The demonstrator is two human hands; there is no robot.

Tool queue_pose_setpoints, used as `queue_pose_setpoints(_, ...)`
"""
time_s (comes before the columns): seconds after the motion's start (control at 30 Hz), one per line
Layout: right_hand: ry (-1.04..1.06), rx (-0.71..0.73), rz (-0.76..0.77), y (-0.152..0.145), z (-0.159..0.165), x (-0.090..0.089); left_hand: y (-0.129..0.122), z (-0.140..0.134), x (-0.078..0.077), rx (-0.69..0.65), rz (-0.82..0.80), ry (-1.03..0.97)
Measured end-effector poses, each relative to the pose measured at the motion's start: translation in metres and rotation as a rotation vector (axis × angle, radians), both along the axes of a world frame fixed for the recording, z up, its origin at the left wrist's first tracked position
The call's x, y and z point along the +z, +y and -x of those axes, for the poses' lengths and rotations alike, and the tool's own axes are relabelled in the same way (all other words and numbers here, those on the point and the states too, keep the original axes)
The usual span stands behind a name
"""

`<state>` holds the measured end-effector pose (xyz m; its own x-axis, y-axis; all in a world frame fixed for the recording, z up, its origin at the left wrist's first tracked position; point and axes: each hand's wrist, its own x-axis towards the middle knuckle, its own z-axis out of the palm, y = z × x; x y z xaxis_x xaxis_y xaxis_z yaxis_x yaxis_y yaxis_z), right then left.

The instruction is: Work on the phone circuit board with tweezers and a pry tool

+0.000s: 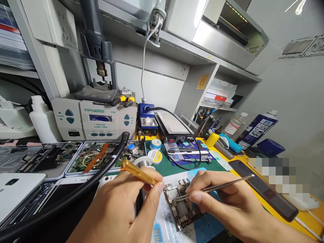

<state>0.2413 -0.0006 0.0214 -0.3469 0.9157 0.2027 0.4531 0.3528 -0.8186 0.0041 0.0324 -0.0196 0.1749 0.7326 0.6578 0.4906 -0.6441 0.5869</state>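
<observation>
My left hand (126,204) pinches a gold-coloured, pen-shaped metal tool (138,171) between thumb and fingers. Its working end is hidden, so I cannot tell its kind. In my right hand (220,199) is a pair of thin metal tweezers (225,185), closed between thumb and fingers. The tweezers' tips reach over a phone circuit board (180,216), close to its upper left part; whether they touch it I cannot tell. The board lies tilted on a white printed sheet (162,216) and a blue mat (212,226). My right fingers cover part of the board.
Behind stand a hot-air station (101,118), a soldering station (148,121) and a heating plate (174,125). A black hose (83,182) crosses the left side over trays of parts (76,172). A phone (265,192) lies at right. Solder wire (144,163) sits behind my left hand.
</observation>
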Motion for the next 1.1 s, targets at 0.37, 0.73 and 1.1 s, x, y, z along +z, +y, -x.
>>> queue_pose_setpoints(0.37,-0.016,-0.065,-0.042,0.000,0.000,0.006,0.001,0.003,-0.004,-0.009,0.007,0.093)
queue_pose_setpoints(0.73,0.131,-0.147,-0.030,0.012,0.005,0.002,0.000,0.004,0.002,-0.017,0.045,0.067)
queue_pose_setpoints(1.1,-0.031,-0.017,-0.239,0.010,0.004,-0.009,-0.003,0.003,-0.002,-0.014,0.046,0.047)
